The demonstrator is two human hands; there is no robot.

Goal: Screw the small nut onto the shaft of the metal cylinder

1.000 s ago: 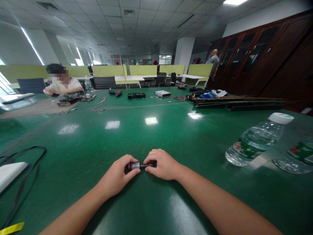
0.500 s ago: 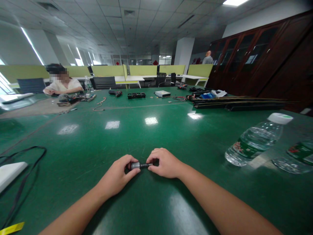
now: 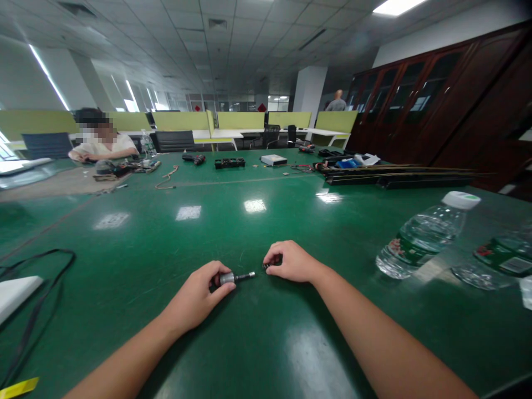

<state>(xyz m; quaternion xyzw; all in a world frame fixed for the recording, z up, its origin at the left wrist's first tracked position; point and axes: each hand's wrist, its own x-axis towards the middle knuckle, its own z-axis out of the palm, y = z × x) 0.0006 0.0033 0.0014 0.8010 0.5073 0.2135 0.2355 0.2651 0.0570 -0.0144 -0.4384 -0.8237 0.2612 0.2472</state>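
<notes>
My left hand (image 3: 199, 291) is closed round a short silver metal cylinder (image 3: 226, 279), its thumb and fingers gripping the barrel just above the green table (image 3: 257, 338). From the cylinder a thin dark shaft (image 3: 244, 276) with a bright tip points right, its whole length bare. Slightly farther off and to the right, my right hand (image 3: 291, 263) pinches a small dark coil spring (image 3: 266, 266) between thumb and fingertips. Most of the spring is hidden by the fingers. A small gap separates it from the shaft's tip.
Two water bottles stand on the right, the nearer one (image 3: 419, 238) with a white cap. A black strap (image 3: 62, 271) and a white object (image 3: 19, 293) lie at left. Tools and dark metal parts (image 3: 399, 176) lie at the far side, where a person (image 3: 106, 144) sits.
My right hand has moved right and away from me, drawing the spring off the shaft. My left hand keeps hold of the cylinder almost in place.
</notes>
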